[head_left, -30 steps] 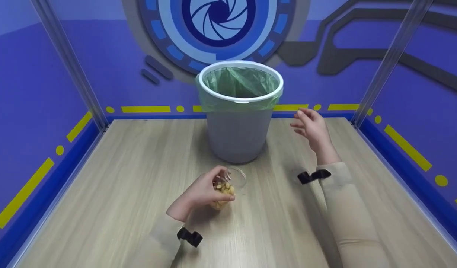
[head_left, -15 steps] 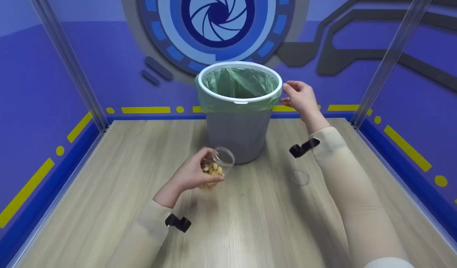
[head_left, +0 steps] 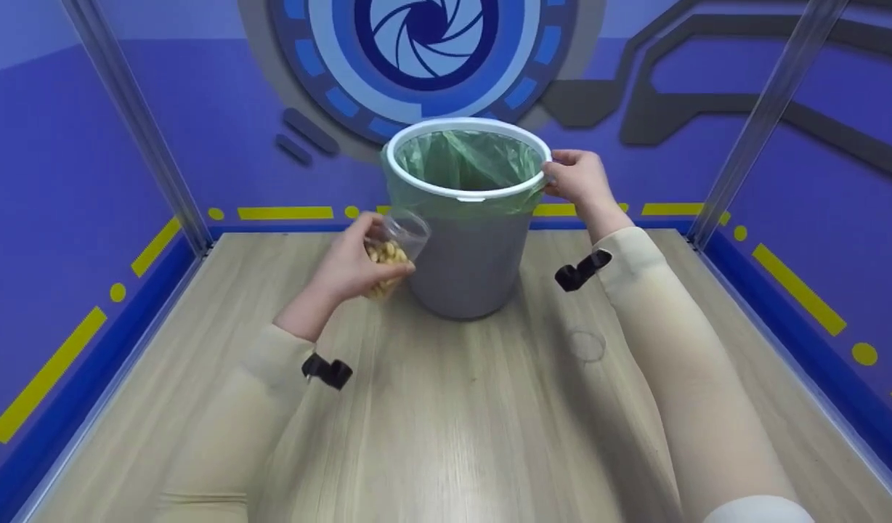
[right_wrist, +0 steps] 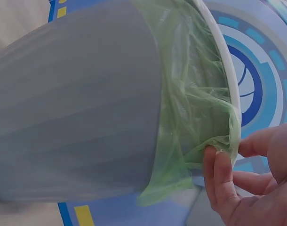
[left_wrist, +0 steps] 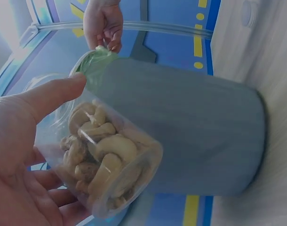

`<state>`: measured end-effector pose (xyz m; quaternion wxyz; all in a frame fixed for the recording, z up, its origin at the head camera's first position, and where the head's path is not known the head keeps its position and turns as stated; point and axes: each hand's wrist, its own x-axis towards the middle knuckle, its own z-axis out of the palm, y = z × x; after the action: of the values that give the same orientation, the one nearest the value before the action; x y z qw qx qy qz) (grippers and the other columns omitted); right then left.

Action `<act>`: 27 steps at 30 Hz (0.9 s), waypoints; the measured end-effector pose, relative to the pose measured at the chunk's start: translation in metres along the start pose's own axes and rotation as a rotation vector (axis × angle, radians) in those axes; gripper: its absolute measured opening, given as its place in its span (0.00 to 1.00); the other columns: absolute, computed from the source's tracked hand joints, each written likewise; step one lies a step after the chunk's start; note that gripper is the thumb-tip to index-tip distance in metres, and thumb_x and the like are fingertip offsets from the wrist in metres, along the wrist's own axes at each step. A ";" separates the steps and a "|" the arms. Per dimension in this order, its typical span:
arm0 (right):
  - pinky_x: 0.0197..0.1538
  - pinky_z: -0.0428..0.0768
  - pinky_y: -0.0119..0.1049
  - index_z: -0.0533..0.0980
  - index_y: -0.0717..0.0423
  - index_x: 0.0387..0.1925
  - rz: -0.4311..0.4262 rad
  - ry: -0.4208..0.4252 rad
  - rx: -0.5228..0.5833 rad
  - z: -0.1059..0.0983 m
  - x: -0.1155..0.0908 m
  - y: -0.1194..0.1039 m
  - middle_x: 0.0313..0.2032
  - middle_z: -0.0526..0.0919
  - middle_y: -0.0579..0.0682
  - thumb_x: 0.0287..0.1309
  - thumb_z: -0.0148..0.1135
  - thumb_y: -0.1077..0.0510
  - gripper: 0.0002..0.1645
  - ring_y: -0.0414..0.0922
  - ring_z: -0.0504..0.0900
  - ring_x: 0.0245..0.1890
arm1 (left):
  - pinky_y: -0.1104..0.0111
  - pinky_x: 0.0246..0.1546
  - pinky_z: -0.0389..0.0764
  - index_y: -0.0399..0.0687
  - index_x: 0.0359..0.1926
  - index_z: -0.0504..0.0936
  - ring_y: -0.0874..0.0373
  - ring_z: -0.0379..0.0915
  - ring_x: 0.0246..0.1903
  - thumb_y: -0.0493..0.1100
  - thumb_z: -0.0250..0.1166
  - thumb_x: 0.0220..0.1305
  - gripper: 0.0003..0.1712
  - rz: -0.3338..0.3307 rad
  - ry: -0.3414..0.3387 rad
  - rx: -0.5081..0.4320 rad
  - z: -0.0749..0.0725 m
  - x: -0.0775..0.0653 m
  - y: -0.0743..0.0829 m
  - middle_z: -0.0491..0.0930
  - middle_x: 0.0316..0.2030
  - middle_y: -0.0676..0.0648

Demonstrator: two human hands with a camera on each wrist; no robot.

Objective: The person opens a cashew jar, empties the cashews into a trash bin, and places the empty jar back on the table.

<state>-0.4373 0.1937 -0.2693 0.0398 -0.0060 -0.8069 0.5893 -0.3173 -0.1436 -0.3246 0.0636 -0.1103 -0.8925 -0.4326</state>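
My left hand (head_left: pixel 351 261) grips a clear plastic jar (left_wrist: pixel 99 150) part-filled with cashew nuts (left_wrist: pixel 108 146). The jar has no lid on it and tilts with its mouth toward the bin, just left of the bin's upper side and clear of the table. A grey trash bin (head_left: pixel 468 261) stands upright, lined with a green bag (right_wrist: pixel 181 94) folded over its white rim (head_left: pixel 473 195). My right hand (head_left: pixel 580 178) pinches the rim and bag edge at the bin's right side, thumb on one side and fingers on the other.
A clear round lid (head_left: pixel 586 345) lies on the wooden table (head_left: pixel 446 436) right of the bin. Blue printed panels (head_left: pixel 199 131) with metal corner posts enclose the table at the back and sides.
My left hand has lifted the jar up and leftward from the table to beside the bin. My right hand has moved up and left and taken hold of the bin's rim.
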 end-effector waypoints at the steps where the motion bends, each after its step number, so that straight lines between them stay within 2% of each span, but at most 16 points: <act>1: 0.53 0.85 0.31 0.65 0.64 0.74 0.002 0.003 0.006 0.000 0.000 0.000 0.70 0.73 0.62 0.72 0.56 0.59 0.33 0.42 0.82 0.45 | 0.50 0.60 0.78 0.46 0.63 0.69 0.44 0.74 0.59 0.50 0.81 0.52 0.42 -0.009 0.016 0.008 -0.005 0.004 0.003 0.76 0.59 0.40; 8: 0.43 0.85 0.24 0.68 0.66 0.71 -0.004 0.026 0.073 -0.001 0.002 0.001 0.67 0.76 0.64 0.68 0.59 0.61 0.32 0.37 0.82 0.36 | 0.52 0.59 0.80 0.47 0.66 0.68 0.46 0.74 0.58 0.53 0.80 0.54 0.44 -0.066 0.107 0.065 -0.034 0.035 0.026 0.76 0.61 0.41; 12: 0.39 0.84 0.22 0.68 0.68 0.71 -0.011 0.032 0.104 0.000 0.002 0.001 0.66 0.76 0.65 0.67 0.59 0.63 0.32 0.35 0.82 0.31 | 0.53 0.62 0.77 0.48 0.67 0.67 0.47 0.73 0.59 0.52 0.79 0.55 0.43 -0.065 0.171 0.132 -0.043 0.051 0.042 0.75 0.62 0.41; 16: 0.39 0.83 0.22 0.68 0.67 0.71 -0.014 0.032 0.091 0.001 0.003 0.001 0.67 0.76 0.65 0.68 0.58 0.63 0.32 0.36 0.81 0.32 | 0.52 0.64 0.73 0.51 0.68 0.67 0.45 0.70 0.59 0.53 0.78 0.57 0.42 -0.023 0.249 0.292 -0.042 0.065 0.052 0.74 0.61 0.41; 20: 0.41 0.84 0.22 0.67 0.67 0.72 -0.010 0.030 0.073 0.002 0.002 -0.001 0.68 0.75 0.64 0.69 0.58 0.62 0.32 0.37 0.81 0.36 | 0.51 0.63 0.69 0.52 0.68 0.69 0.42 0.68 0.58 0.55 0.76 0.59 0.40 0.048 0.314 0.446 -0.036 0.076 0.055 0.74 0.60 0.40; 27: 0.42 0.84 0.23 0.67 0.67 0.71 -0.017 0.036 0.052 0.002 0.002 0.001 0.68 0.75 0.64 0.69 0.58 0.62 0.32 0.38 0.81 0.38 | 0.50 0.63 0.67 0.52 0.71 0.68 0.39 0.66 0.59 0.47 0.73 0.63 0.38 0.179 0.360 0.666 -0.026 0.086 0.057 0.72 0.61 0.37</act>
<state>-0.4391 0.1918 -0.2707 0.0596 -0.0089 -0.7905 0.6095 -0.3861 -0.1176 -0.2478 0.2892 -0.0833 -0.9455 -0.1241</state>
